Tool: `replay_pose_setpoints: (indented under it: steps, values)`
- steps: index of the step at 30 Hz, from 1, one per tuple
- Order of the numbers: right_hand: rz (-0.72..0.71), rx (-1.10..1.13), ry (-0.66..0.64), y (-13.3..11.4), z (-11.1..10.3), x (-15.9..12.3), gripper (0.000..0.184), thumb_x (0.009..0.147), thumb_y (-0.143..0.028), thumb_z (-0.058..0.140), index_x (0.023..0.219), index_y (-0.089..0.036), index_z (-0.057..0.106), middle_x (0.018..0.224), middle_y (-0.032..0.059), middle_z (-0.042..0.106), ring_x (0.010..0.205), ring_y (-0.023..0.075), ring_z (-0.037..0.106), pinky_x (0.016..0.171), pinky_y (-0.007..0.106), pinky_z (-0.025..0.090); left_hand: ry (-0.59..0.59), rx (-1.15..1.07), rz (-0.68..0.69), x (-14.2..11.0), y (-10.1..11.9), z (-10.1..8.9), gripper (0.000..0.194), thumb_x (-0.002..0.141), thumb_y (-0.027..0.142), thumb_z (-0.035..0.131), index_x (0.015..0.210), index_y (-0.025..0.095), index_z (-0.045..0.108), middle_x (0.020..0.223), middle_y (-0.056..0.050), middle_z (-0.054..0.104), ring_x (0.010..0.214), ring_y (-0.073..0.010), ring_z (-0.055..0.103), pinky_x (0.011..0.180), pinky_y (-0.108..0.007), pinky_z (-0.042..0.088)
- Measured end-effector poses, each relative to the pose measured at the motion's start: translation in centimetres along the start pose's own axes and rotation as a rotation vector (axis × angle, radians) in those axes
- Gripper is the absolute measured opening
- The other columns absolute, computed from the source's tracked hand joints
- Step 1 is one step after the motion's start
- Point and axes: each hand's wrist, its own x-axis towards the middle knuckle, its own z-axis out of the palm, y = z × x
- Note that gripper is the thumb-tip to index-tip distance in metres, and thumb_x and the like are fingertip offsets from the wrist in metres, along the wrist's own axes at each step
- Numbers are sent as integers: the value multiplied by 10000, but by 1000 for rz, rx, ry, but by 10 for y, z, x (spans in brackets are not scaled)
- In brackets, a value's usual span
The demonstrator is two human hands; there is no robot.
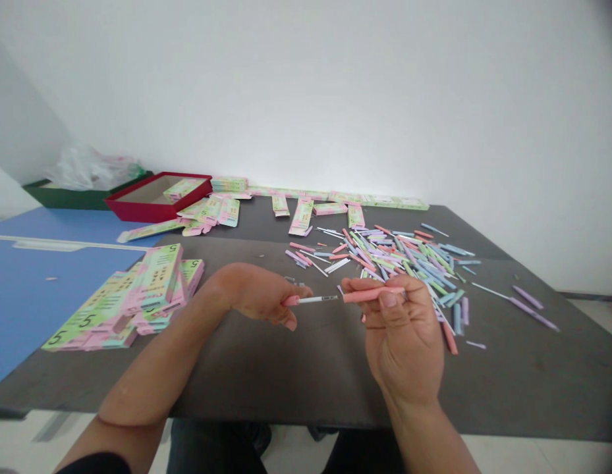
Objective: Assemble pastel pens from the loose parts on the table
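Your forearms (172, 362) reach over the near edge of the dark table (306, 388). By its left edge you have printed cartons (160, 276) marked 5, with an open red box (142, 209) near the far left corner. Your left hand (259, 293) pinches the coral end of a white pen refill (315, 299) above the table's near half. The refill's other end points at, and sits just beside, the coral pen barrel (367, 295) that your right hand (404, 336) grips with thumb and fingers. Pastel pen parts (399, 253) lie heaped beyond it, toward the right edge.
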Motion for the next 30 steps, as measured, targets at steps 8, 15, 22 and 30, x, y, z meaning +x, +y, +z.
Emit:
replay_pose_setpoints:
  steps: [8, 15, 22, 30]
  values:
    - [-5, -27, -4, 2, 0, 0, 103, 888, -272, 540, 948, -244, 460, 905, 52, 723, 873, 226, 679, 904, 508, 433, 19, 22, -1, 0, 2, 1, 382, 824, 350, 577, 1179, 212, 548, 860, -12, 713, 679, -163, 606, 538, -229, 369]
    - [-7, -70, 7, 6, 0, -1, 118, 878, -275, 563, 947, -244, 472, 917, 52, 725, 892, 215, 676, 911, 478, 432, -10, 22, -25, 1, 5, 0, 414, 824, 347, 564, 1204, 187, 531, 833, -19, 706, 675, -171, 603, 549, -236, 378]
    - [9, -69, -15, 10, 3, -6, 129, 880, -264, 564, 964, -235, 471, 935, 62, 722, 945, 223, 663, 920, 487, 427, -11, 48, -35, 1, 7, 0, 432, 829, 360, 567, 1225, 193, 518, 895, -38, 715, 699, -178, 610, 557, -242, 377]
    - [39, -88, -113, 13, 12, -13, 90, 905, -211, 529, 958, -237, 461, 948, 36, 713, 943, 178, 653, 916, 419, 443, 5, 56, -81, 1, 7, 2, 359, 828, 377, 580, 1139, 198, 595, 842, -41, 718, 686, -183, 616, 526, -243, 351]
